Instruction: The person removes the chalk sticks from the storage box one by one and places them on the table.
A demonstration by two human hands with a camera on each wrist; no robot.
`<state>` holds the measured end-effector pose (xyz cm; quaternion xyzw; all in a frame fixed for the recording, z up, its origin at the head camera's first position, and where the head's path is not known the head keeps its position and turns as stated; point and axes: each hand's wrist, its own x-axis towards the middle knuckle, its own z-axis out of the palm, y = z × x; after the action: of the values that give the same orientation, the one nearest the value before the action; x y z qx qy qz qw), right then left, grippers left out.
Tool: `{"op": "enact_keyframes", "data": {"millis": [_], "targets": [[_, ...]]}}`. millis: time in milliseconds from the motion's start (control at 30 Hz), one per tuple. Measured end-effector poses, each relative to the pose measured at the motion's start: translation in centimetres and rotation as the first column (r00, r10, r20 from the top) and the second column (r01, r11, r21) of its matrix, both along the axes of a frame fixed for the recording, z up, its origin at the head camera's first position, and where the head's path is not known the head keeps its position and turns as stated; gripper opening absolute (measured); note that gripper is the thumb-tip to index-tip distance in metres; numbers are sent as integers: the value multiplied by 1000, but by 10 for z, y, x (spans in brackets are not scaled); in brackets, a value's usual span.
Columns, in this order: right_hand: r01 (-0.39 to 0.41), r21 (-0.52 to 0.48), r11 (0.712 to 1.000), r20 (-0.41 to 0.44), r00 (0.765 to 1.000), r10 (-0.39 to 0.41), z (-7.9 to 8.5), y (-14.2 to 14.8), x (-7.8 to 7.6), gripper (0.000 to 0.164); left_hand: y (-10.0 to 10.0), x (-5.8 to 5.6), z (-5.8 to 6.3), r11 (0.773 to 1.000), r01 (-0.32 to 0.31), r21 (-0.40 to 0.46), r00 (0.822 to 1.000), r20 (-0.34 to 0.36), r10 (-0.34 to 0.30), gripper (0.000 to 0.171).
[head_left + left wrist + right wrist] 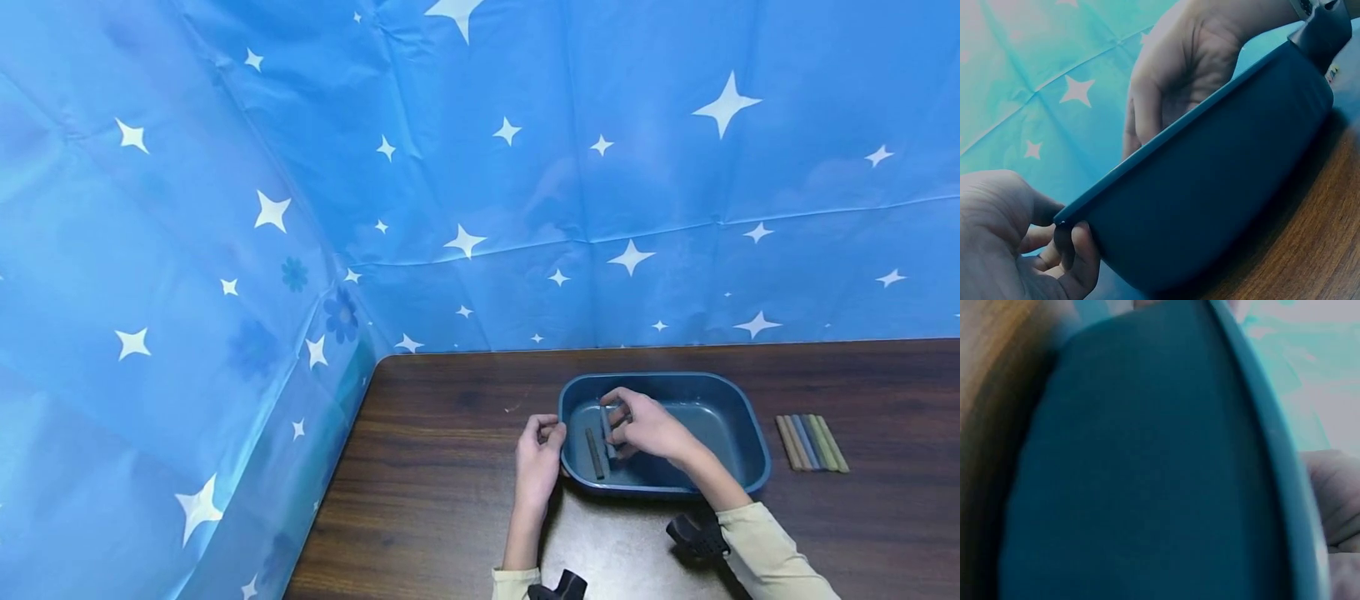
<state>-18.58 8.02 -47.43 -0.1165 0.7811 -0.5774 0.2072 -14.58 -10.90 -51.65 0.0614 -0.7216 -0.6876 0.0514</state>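
Observation:
A dark blue basin (pixel 705 483) with rounded corners stands on the table. My left hand (pixel 537 462) pinches its left rim, and in the left wrist view the thumb and curled fingers of the left hand (pixel 997 231) meet at the rim's corner. My right hand (pixel 648 427) reaches down inside the basin and holds a blue-grey stick (pixel 604 417) near the left end. Beside that stick, to its left, a dark grey stick (pixel 594 454) lies on the basin floor. In both wrist views the basin wall (pixel 1135 462) hides the sticks.
To the right of the basin, several brown, blue and green sticks (pixel 812 443) lie side by side on the dark wooden table (pixel 435 475). A blue curtain with white stars (pixel 525 192) hangs behind the table and along its left side.

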Motion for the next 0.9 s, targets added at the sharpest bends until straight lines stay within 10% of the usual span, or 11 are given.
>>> {"op": "enact_keyframes", "data": {"millis": [900], "targets": [[154, -22, 988, -44, 987, -155, 20, 71, 2, 61, 1, 0, -1, 1000, -2, 4, 1000, 17, 1, 23]]}}
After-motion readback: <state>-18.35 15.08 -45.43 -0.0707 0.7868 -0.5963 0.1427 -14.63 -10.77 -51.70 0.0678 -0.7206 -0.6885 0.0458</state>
